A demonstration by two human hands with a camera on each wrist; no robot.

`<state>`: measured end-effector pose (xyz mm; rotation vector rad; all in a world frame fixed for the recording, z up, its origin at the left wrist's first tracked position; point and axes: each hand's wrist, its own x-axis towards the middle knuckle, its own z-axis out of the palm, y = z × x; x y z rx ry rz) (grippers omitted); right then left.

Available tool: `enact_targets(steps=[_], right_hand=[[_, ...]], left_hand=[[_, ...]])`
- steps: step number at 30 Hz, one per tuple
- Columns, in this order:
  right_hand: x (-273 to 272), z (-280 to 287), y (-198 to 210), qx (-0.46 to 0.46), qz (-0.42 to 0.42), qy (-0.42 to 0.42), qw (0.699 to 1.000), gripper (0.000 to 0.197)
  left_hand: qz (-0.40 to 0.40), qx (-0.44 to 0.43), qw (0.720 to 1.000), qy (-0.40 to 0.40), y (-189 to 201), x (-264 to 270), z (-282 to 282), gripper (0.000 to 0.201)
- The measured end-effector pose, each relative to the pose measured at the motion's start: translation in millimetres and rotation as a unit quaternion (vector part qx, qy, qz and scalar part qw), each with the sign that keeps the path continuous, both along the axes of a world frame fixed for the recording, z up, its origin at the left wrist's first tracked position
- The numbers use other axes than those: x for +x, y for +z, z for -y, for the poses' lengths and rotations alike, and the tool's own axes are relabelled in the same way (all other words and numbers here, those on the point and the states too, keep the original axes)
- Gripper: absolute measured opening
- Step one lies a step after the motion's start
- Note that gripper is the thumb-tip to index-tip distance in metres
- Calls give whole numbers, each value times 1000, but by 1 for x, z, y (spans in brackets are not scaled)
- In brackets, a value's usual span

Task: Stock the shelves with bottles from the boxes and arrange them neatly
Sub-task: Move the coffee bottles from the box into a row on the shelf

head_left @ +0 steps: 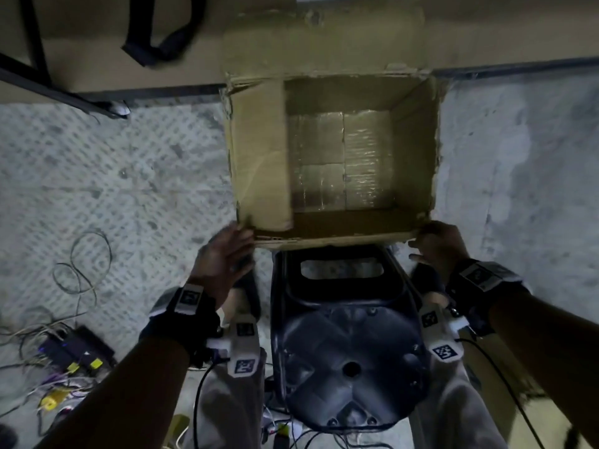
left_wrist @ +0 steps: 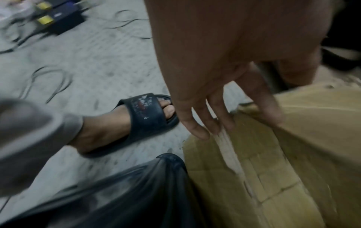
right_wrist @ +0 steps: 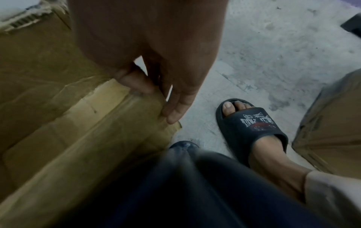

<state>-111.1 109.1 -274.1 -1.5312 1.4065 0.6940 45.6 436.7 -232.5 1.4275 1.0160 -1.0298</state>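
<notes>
The left hand (head_left: pixel 223 254) rests straight, relaxed fingers (left_wrist: pixel 197 131) against the near left corner of the open cardboard box (head_left: pixel 259 157), holding nothing. The right hand (head_left: pixel 437 244) pinches the near right corner, thumb (right_wrist: pixel 134 83) inside the wall, fingers outside. Between and beyond the hands, the box shows only its taped bottom. Below the hands lies an overturned dark plastic stool (head_left: pixel 350 351); black slides (left_wrist: pixel 148 117) flank it on the concrete floor (head_left: pixel 129 176).

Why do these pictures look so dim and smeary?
Head view: dim light, edges bent by the wide lens, sheen on the cardboard box floor. Left wrist view: left hand and trouser leg blurred. Right wrist view: right hand soft, foreground smeared.
</notes>
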Motion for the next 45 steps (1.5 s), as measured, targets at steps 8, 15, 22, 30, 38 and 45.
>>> enact_targets(steps=[8, 15, 22, 30, 38, 45], right_hand=[[1, -2, 2, -81, -22, 178, 980, 22], [0, 9, 41, -112, 125, 161, 973, 10], [8, 3, 81, -69, 187, -20, 980, 11], [9, 12, 69, 97, -1, -143, 985, 24], [102, 55, 75, 69, 44, -137, 987, 22], [195, 83, 65, 99, 169, -212, 957, 21]], left_hand=[[26, 138, 861, -488, -29, 10, 10, 25], [173, 116, 940, -269, -9, 15, 0, 9], [152, 54, 980, -120, 25, 12, -12, 11], [-76, -11, 993, -85, 20, 3, -2, 13], [158, 301, 849, -406, -25, 90, 17, 47], [214, 167, 925, -266, -28, 186, 84, 57]])
